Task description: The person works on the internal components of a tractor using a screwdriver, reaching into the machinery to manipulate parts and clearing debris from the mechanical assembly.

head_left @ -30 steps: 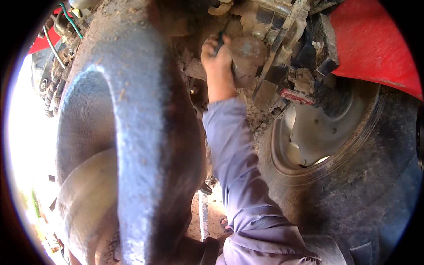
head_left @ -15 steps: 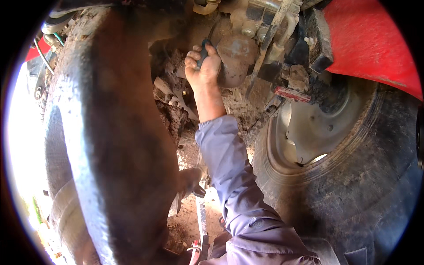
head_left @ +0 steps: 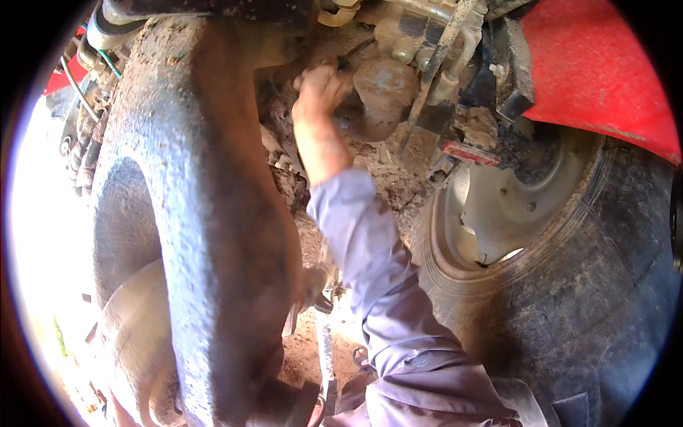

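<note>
My right hand (head_left: 324,85), at the end of a grey sleeve reaching up from the lower right, is closed round a dark-handled tool (head_left: 345,62) with a slim shaft pointing up and right. The hand partly hides the handle, and the shaft's tip is unclear among dirty parts. Just right of it is a rounded, mud-coated metal housing (head_left: 384,96), with bolts (head_left: 402,55) above. A long metal bar (head_left: 437,53) runs diagonally beside the housing. My left hand is not in view.
A large dark, rough curved metal piece (head_left: 199,235) fills the left foreground. A big tyre (head_left: 583,285) with a grey rim (head_left: 526,206) stands right, below a red body panel (head_left: 590,64). Hoses (head_left: 82,89) run at upper left. Dirt ground (head_left: 313,356) shows low in the centre.
My right hand has moved left from a second ago and its fingers have turned on the tool, hiding more of the handle. The view has shifted slightly.
</note>
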{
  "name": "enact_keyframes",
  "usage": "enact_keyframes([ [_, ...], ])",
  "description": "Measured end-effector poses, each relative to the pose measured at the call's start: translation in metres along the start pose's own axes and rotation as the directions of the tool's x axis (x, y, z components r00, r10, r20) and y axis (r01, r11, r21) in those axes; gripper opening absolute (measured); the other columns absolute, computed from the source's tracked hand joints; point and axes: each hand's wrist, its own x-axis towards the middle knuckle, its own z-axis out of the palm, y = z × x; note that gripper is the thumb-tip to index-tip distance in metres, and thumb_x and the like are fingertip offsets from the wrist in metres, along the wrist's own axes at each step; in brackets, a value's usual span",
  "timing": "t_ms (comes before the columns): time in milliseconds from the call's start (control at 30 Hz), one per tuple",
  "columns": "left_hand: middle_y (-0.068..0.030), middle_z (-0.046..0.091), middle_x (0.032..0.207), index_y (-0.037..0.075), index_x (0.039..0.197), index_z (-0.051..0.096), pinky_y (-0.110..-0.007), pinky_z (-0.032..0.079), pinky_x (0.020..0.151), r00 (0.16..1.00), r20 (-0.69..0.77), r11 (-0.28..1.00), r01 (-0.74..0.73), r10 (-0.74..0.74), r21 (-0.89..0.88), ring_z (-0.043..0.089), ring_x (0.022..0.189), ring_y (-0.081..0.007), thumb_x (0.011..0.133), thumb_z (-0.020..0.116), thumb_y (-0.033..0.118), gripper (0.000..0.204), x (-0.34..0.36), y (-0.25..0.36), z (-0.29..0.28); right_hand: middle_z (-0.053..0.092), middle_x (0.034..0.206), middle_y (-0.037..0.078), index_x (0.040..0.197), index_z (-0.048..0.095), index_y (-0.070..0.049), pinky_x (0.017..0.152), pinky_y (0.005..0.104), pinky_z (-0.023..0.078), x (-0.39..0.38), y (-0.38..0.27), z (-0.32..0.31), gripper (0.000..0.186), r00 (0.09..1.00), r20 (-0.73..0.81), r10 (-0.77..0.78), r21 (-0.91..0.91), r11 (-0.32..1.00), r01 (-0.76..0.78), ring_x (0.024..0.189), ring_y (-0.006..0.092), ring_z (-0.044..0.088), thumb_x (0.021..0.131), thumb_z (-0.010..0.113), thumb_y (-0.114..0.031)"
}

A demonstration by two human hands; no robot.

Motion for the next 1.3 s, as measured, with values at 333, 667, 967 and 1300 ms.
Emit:
enact_keyframes([
  [333, -0.0222, 0.051, 0.089, -0.01, 0.113, 0.041, -0.044, 0.046, 0.068, 1.0, -0.01, 1.0, -0.005, 0.005, 0.008, 0.052, 0.078, -0.0326, 0.061, 0.067, 0.015, 0.063, -0.008, -0.011, 0.002, 0.048, 0.066, 0.004, 0.085, 0.049, -0.004, 0.041, 0.0268, 0.038, -0.016, -0.046, -0.027, 0.017, 0.961, 0.095, 0.258, 0.05, 0.963, -0.264, 0.054, 0.0131, 0.048, 0.089, 0.041, -0.018],
  [667, -0.0232, 0.049, 0.094, -0.01, 0.116, 0.038, -0.045, 0.046, 0.071, 1.0, -0.02, 1.0, -0.011, 0.011, 0.021, 0.052, 0.082, -0.0336, 0.061, 0.068, 0.015, 0.068, -0.012, -0.02, 0.001, 0.048, 0.075, 0.006, 0.097, 0.044, -0.007, 0.039, 0.0302, 0.036, -0.009, -0.006, -0.021, 0.013, 0.989, 0.053, 0.14, 0.042, 0.989, -0.142, 0.051, 0.0147, 0.047, 0.085, 0.041, -0.01],
  [967, -0.024, 0.048, 0.098, -0.01, 0.12, 0.037, -0.045, 0.046, 0.074, 1.0, -0.022, 1.0, -0.002, 0.002, 0.02, 0.051, 0.086, -0.0345, 0.062, 0.069, 0.016, 0.071, -0.009, -0.021, 0.003, 0.047, 0.072, 0.005, 0.096, 0.044, -0.014, 0.038, 0.0274, 0.029, -0.021, -0.056, -0.042, 0.006, 0.769, 0.337, 0.543, 0.354, 0.684, -0.638, 0.051, 0.0136, 0.04, 0.094, 0.039, -0.015],
  [1300, -0.025, 0.047, 0.103, -0.01, 0.123, 0.034, -0.046, 0.046, 0.077, 1.0, -0.017, 0.999, -0.005, 0.006, 0.045, 0.051, 0.091, -0.0355, 0.062, 0.07, 0.017, 0.076, -0.016, -0.039, 0.001, 0.061, 0.089, 0.025, 0.088, 0.055, 0.007, 0.087, 0.0488, 0.038, -0.025, 0.02, 0.005, 0.036, 0.709, -0.287, -0.644, -0.759, 0.605, 0.242, 0.093, 0.0357, 0.054, 0.088, 0.042, -0.027],
])
